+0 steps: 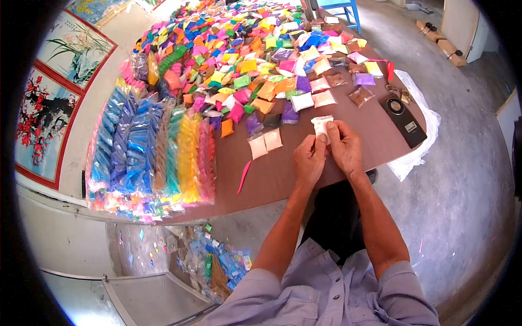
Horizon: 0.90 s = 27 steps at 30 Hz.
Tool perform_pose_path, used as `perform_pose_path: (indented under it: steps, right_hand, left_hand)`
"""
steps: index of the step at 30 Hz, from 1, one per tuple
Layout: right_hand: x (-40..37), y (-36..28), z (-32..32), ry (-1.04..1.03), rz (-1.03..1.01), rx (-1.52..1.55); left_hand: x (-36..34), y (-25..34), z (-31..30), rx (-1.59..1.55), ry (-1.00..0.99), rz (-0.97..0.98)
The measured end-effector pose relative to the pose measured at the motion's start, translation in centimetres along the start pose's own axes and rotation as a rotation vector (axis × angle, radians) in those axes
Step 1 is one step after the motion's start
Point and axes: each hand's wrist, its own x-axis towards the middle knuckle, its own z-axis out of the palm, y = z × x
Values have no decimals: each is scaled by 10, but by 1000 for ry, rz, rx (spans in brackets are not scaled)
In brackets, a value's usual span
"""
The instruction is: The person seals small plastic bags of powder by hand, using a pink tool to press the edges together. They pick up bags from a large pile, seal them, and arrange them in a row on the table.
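Note:
My left hand (pixel 311 157) and my right hand (pixel 345 145) come together over the table's near edge, fingers closed around a small white packet (pixel 322 125). The packet's upper part sticks out above my fingertips; its lower part is hidden by them. To the left, two pale packets (pixel 265 143) lie side by side on the brown table (pixel 272 182). A pink strip (pixel 244 177) lies below them. Beyond my hands spreads a large heap of colourful packets (pixel 239 70), with a white packet (pixel 302 101) near its front.
Bundles of blue and yellow packets in clear plastic (pixel 142 146) stand at the table's left. A black device (pixel 403 120) and keys (pixel 405 94) lie at the right, near white plastic sheeting (pixel 429 125). A blue stool (pixel 348 13) stands behind. Litter (pixel 220 261) lies on the floor.

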Motion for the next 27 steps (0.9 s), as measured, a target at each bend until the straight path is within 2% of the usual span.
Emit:
perform_pose_path:
  steps: [4, 6, 8, 9, 12, 15, 19, 22, 27]
  right_hand:
    - [4, 13, 4, 14, -62, 58]
    - [3, 13, 1, 24, 9, 182]
    - [4, 17, -1, 8, -46, 139]
    - [4, 18, -2, -8, -101, 97]
    - [3, 13, -4, -97, -60, 138]
    - [0, -2, -1, -49, 11, 11]
    - [2, 6, -1, -31, 17, 86]
    - [2, 7, -4, -28, 41, 182]
    - [2, 13, -4, -50, -68, 166]
  left_hand:
    - [-2, 12, -2, -15, -5, -44]
    - [-1, 17, 1, -43, 17, -98]
    - [1, 18, 3, -72, 40, -153]
    - [2, 17, 4, -121, 42, -143]
    - [1, 15, 0, -119, 43, -125]
    - [0, 15, -2, -60, 55, -95]
    - [2, 6, 4, -149, 55, -3]
    - [2, 6, 6, -185, 54, -73]
    - [4, 6, 6, -197, 121, -78]
